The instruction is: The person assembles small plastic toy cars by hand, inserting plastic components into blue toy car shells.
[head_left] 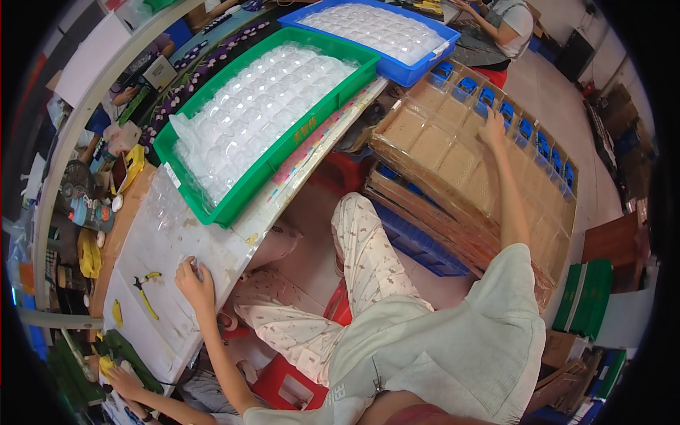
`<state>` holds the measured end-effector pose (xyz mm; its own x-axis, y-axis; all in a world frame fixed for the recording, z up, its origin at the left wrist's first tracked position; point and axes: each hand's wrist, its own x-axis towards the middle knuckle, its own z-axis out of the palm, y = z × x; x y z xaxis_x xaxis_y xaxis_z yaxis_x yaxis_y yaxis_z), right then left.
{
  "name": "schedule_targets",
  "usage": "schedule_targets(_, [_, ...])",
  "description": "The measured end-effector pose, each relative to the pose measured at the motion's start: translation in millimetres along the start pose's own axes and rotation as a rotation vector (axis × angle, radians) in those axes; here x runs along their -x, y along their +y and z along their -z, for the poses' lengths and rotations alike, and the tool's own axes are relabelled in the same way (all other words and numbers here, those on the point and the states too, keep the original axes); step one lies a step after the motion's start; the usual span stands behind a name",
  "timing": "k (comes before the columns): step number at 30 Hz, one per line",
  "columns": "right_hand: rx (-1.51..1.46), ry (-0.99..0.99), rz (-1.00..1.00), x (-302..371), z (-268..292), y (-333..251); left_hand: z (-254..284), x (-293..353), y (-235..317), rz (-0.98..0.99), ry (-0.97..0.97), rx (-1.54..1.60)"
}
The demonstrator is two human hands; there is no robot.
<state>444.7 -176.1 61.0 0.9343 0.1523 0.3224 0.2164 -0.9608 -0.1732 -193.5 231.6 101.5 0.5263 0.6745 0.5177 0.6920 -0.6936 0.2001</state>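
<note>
My right hand [493, 130] reaches over a shallow divided box [453, 120], its fingers stretched toward a row of small blue toy cars [525, 128] along the far right side. The fingertips are at or just above one car; whether they touch it I cannot make out. On the white worktable [163, 241], near its edge, my left hand [195, 282] lies with loosely bent fingers and nothing clearly seen in them. Beside it are yellow-handled pliers or cutters [146, 294]. Ahead stands a green tray [234, 202] filled with clear plastic blister pieces [262, 106].
A blue tray [407, 74] of similar clear pieces stands behind the green one. More boxes [425, 212] are stacked under the divided box, above a blue crate [411, 244]. Another person's hand [126, 382] works at lower left. A person [503, 28] sits at upper right.
</note>
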Motion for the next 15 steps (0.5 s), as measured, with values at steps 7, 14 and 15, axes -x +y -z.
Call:
schedule_targets(7, [-0.134, 0.068, 0.277, -20.6, -20.8, 50.4, -3.0, 3.6, 3.2, 0.005, 0.05, 0.01])
schedule_targets(14, [-0.113, 0.043, 0.288, -14.0, -15.5, 50.1, -6.1, 9.1, -6.0, 0.019, 0.062, -0.013])
schedule_targets(15, [-0.122, 0.033, 0.297, -13.9, -15.6, 51.8, -6.2, 9.6, -5.7, 0.024, 0.06, -0.012])
